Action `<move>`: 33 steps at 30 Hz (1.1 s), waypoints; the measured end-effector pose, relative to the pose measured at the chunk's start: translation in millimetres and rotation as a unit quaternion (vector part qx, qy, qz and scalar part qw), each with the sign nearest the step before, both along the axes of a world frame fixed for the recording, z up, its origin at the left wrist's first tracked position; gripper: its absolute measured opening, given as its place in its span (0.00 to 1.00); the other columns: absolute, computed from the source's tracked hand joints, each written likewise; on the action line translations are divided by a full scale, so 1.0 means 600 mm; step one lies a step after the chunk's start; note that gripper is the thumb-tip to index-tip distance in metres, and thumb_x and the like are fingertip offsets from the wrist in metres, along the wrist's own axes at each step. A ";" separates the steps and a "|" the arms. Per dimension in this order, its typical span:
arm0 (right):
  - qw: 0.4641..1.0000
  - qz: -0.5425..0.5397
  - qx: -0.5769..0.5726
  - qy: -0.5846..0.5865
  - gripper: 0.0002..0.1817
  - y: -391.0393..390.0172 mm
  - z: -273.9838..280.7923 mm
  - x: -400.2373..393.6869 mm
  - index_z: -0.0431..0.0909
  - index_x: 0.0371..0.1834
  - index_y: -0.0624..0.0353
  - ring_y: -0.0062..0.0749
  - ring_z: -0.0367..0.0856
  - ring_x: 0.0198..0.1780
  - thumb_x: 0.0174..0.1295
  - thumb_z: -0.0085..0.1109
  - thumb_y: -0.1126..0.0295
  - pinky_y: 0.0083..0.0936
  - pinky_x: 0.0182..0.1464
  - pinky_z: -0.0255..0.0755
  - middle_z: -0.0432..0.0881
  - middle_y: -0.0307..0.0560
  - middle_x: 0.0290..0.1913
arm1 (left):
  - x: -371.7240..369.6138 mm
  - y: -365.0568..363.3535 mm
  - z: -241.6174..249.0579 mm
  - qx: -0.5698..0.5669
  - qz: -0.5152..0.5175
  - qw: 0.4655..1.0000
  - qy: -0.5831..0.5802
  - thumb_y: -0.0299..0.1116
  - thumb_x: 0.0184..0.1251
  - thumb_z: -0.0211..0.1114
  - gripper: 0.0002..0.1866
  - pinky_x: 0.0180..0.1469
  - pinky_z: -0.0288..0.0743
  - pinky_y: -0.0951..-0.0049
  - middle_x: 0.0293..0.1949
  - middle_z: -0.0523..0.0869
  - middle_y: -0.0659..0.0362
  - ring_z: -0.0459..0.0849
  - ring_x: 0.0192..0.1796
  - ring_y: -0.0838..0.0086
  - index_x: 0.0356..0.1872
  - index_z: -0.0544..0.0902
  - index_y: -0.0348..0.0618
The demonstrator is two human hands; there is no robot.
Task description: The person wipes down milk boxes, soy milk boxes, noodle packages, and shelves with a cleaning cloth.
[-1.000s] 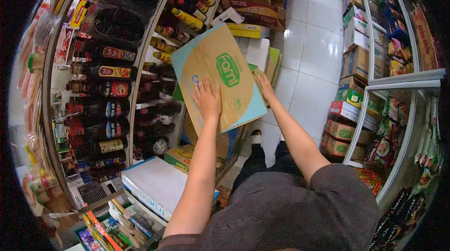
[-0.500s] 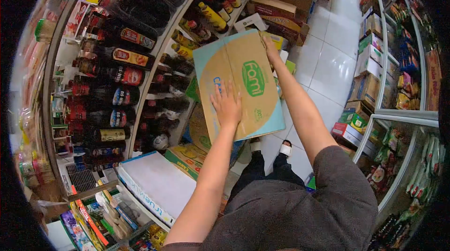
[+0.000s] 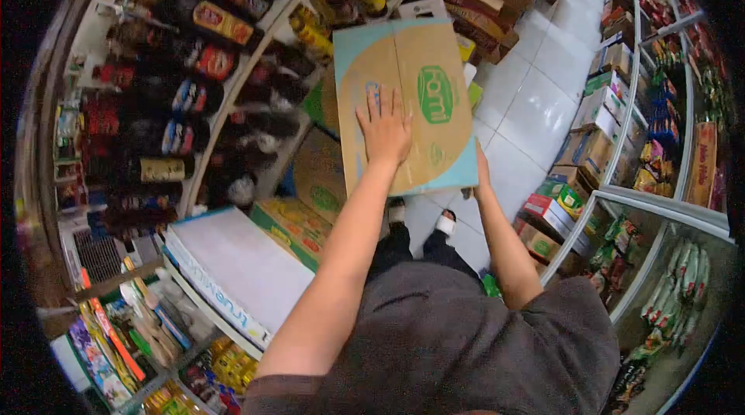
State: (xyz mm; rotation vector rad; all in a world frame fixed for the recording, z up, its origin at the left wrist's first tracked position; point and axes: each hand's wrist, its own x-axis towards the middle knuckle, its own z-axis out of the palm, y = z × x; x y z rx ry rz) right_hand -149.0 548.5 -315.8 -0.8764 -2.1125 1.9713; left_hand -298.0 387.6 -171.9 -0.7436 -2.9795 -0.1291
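Note:
A brown and light-blue Fami cardboard box stands in front of me, its printed face turned up toward the camera. My left hand lies flat on that face, fingers spread, just left of the green logo. At the box's near right corner is my right hand, pressed along the side edge; its fingers are partly hidden behind the box. Left of the box, a second brown carton and a green and yellow carton sit low by the shelf.
Shelves of dark sauce bottles rise on the left. A white True Milk carton lies near my left forearm. Stacked cartons stand beyond the box. A tiled floor aisle runs between them and a glass-fronted case on the right.
My right hand has slid from the box's far right edge down to its near right corner. The box has turned more upright in view; my left hand stays flat on it.

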 end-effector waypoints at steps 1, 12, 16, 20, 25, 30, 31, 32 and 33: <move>0.989 -0.076 -0.128 0.015 0.24 -0.024 0.017 0.033 0.69 0.53 0.63 0.33 0.70 0.52 0.68 0.36 0.54 0.29 0.54 0.63 0.74 0.45 0.51 | 0.000 -0.003 -0.003 0.002 0.008 1.000 -0.009 0.47 0.65 0.45 0.29 0.64 0.39 0.43 0.68 0.53 0.53 0.46 0.70 0.57 0.66 0.57 0.49; 0.758 -0.384 -0.524 0.058 0.24 -0.109 0.106 0.005 0.67 0.57 0.53 0.39 0.69 0.57 0.64 0.38 0.50 0.41 0.59 0.64 0.70 0.42 0.58 | 0.000 -0.001 -0.009 0.050 0.002 0.999 0.005 0.47 0.66 0.43 0.27 0.66 0.36 0.44 0.69 0.52 0.53 0.45 0.70 0.55 0.66 0.58 0.55; 0.735 -0.352 -0.571 0.105 0.27 -0.147 0.112 -0.012 0.68 0.55 0.54 0.42 0.68 0.58 0.62 0.35 0.48 0.44 0.61 0.61 0.71 0.43 0.58 | 0.000 -0.001 -0.008 0.059 -0.001 0.998 0.001 0.46 0.65 0.44 0.27 0.66 0.36 0.44 0.68 0.52 0.52 0.45 0.70 0.55 0.66 0.59 0.55; 0.698 -0.358 -0.609 -0.117 0.22 -0.270 0.121 -0.037 0.71 0.50 0.51 0.42 0.71 0.53 0.62 0.38 0.50 0.50 0.55 0.64 0.74 0.45 0.52 | 0.000 -0.004 -0.007 0.071 -0.003 0.997 -0.016 0.47 0.65 0.43 0.28 0.65 0.36 0.43 0.68 0.53 0.51 0.45 0.70 0.54 0.66 0.59 0.52; 0.618 -0.254 -0.731 -0.143 0.22 -0.274 0.085 -0.029 0.68 0.52 0.59 0.43 0.70 0.55 0.65 0.33 0.58 0.47 0.59 0.61 0.72 0.52 0.55 | -0.002 -0.004 -0.002 0.081 -0.005 0.996 -0.038 0.50 0.65 0.43 0.29 0.65 0.34 0.43 0.69 0.51 0.51 0.44 0.70 0.53 0.66 0.58 0.53; 0.720 -0.389 -0.574 -0.031 0.21 -0.168 0.229 -0.016 0.68 0.54 0.55 0.44 0.70 0.57 0.65 0.32 0.58 0.45 0.60 0.63 0.70 0.51 0.57 | -0.001 -0.006 0.002 0.097 -0.014 0.994 -0.040 0.55 0.64 0.42 0.31 0.65 0.33 0.41 0.69 0.50 0.50 0.43 0.70 0.50 0.67 0.57 0.55; 0.750 -0.395 -0.530 0.023 0.20 -0.125 0.191 0.005 0.68 0.54 0.55 0.44 0.71 0.54 0.65 0.34 0.58 0.47 0.57 0.65 0.72 0.50 0.55 | -0.002 -0.007 0.003 0.100 -0.017 0.994 -0.041 0.55 0.64 0.42 0.31 0.65 0.33 0.41 0.69 0.50 0.50 0.43 0.70 0.50 0.67 0.57 0.55; 0.775 -0.400 -0.483 0.075 0.20 -0.092 0.151 0.025 0.68 0.54 0.56 0.45 0.73 0.51 0.65 0.36 0.58 0.48 0.55 0.67 0.73 0.50 0.53 | -0.002 -0.007 0.004 0.098 -0.018 0.994 -0.041 0.56 0.64 0.42 0.31 0.65 0.33 0.41 0.69 0.50 0.50 0.43 0.70 0.50 0.67 0.57 0.56; 0.814 -0.441 -0.365 0.102 0.18 -0.083 0.158 0.025 0.69 0.53 0.57 0.43 0.73 0.51 0.64 0.40 0.61 0.46 0.54 0.67 0.73 0.50 0.53 | 0.000 -0.007 0.005 0.097 -0.020 0.994 -0.041 0.56 0.64 0.42 0.31 0.65 0.33 0.41 0.69 0.50 0.50 0.43 0.70 0.50 0.67 0.57 0.56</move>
